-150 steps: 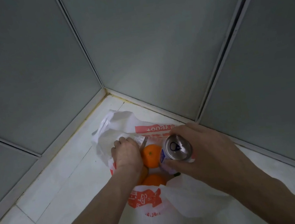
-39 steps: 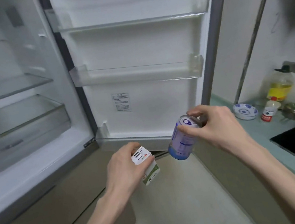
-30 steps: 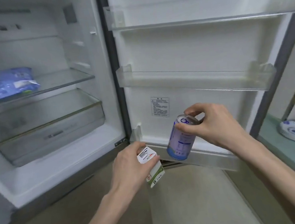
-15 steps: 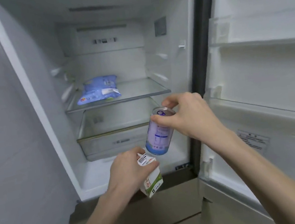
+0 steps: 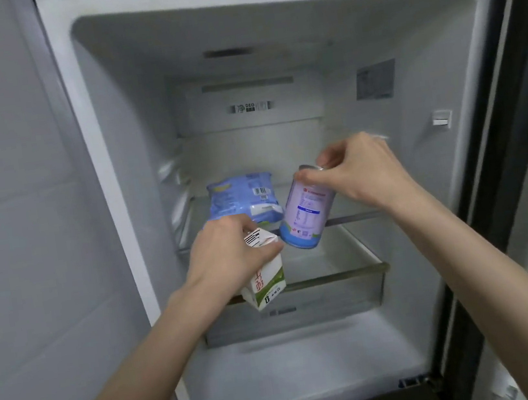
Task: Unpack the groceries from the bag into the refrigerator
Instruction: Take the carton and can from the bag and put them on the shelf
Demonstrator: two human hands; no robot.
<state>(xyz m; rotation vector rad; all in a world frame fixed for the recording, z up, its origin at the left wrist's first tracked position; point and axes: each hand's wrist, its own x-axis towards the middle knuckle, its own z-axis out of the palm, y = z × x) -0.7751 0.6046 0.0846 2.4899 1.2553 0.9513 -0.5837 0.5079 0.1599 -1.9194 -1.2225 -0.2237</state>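
The person's left hand (image 5: 229, 255) grips a small white-and-green carton (image 5: 266, 284) from above, fingers wrapped over its folded top, so the body hangs free below for setting down. The right hand (image 5: 359, 173) pinches a lilac can (image 5: 306, 209) by its top rim, tilted, its blue base just beside the carton's top corner; whether they touch cannot be told. Both are held in front of the open refrigerator (image 5: 458, 240), at the level of the glass shelf (image 5: 345, 212), which looks like the intended landing spot. Just beyond the left hand, a blue packet (image 5: 244, 199) already lies on that shelf, leaving room behind the right hand. Below both hands sits a clear drawer (image 5: 337, 294).

The carton shows a barcode and red characters, the can fine print, all too blurred to read. On the back wall, a label reads "DEO".
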